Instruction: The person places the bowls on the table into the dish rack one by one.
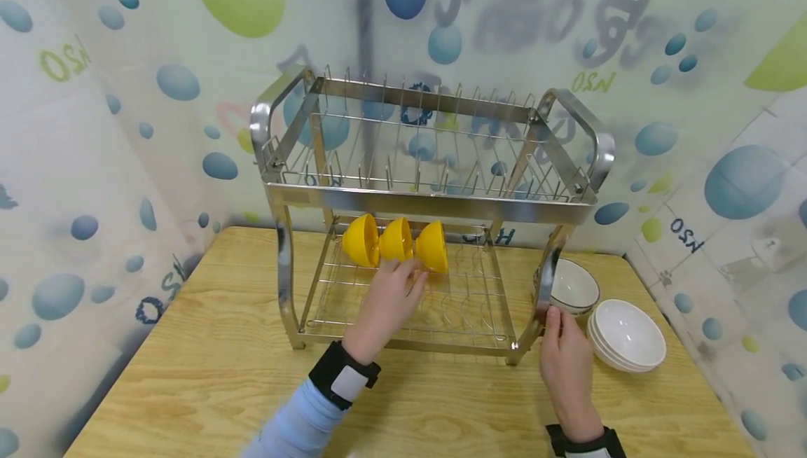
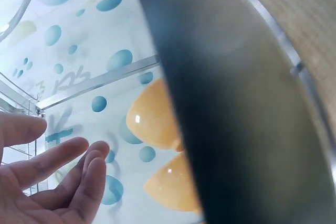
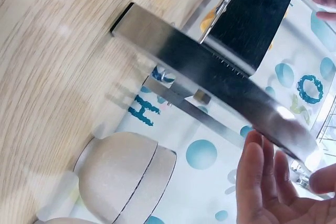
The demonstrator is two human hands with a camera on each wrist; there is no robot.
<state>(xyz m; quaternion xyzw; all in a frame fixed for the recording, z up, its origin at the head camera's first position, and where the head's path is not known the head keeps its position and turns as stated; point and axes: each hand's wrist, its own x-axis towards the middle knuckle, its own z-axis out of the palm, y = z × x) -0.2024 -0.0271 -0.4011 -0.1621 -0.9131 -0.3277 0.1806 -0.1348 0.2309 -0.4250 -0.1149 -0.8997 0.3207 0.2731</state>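
Left hand [image 1: 387,300] free by the cups, right hand [image 1: 566,363] on the rack [image 1: 429,204]: a stray knuckle is the likeliest trouble

The left hand's fingers are relaxed and hold nothing; the head view puts their tips in front of the yellow cups [image 1: 395,237], though the left wrist view shows a gap. The right hand grips the right front leg [image 1: 551,262] between thumb and fingers. If it pulled on that leg, I judge the whole rack could skid or rock on the desk [image 1: 208,346] and shake whatever it carries.

Just beyond the right hand's outer side sits the stack of white bowls [image 1: 630,335], with a dark-rimmed bowl [image 1: 575,286] behind it, close by the leg. An elbow swung outward, or the rack sliding that way, might shove them.

Farther in, the three cups lie on their sides in a close row across the lower shelf [image 1: 441,347], toward its back. Round walls on thin wires give poor footing, so a brush from the left hand could turn one and pass the bump along the row.

Above them, the upper tier [image 1: 466,104] roofs the space; lifting the left hand too sharply could catch its front rail. Behind hangs the patterned backdrop [image 1: 340,24].
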